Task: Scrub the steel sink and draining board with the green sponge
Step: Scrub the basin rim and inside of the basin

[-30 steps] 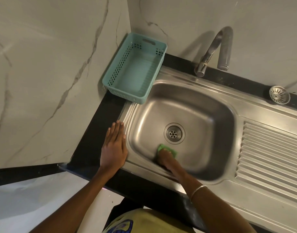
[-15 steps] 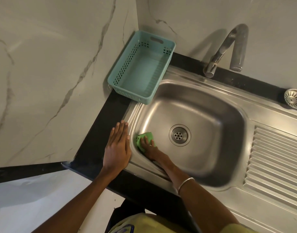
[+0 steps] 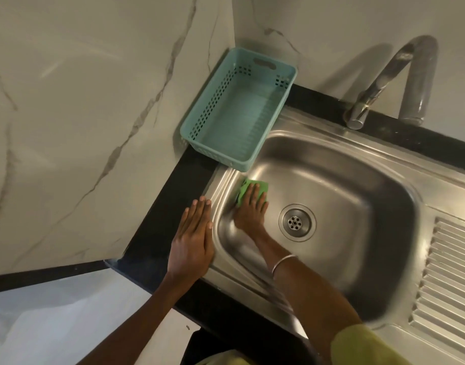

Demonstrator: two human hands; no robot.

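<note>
Pressing the sponge [image 3: 253, 190] against the near-left wall of the sink [image 3: 357, 196], the right hand [image 3: 249, 209] lies with fingers extended flat over the green pad; nothing is curled round it, so the pad is held by pressure alone. Green shows beyond the fingertips and along the hand's left side. The drain [image 3: 297, 222] sits just right of this hand, apart from it. A thin bangle [image 3: 283, 264] circles the right wrist.

The left hand [image 3: 193, 241] rests palm down, fingers straight and together, across the black counter [image 3: 173, 206] and the sink's left rim, grasping nothing.

A teal basket [image 3: 220, 151] stands in the corner behind the sink, its near corner overhanging the basin's rim. The tap [image 3: 410, 75] arches over the back edge. The ribbed draining board [image 3: 452, 272] extends to the right of the basin. Marble-patterned walls [image 3: 94, 101] enclose the corner.
</note>
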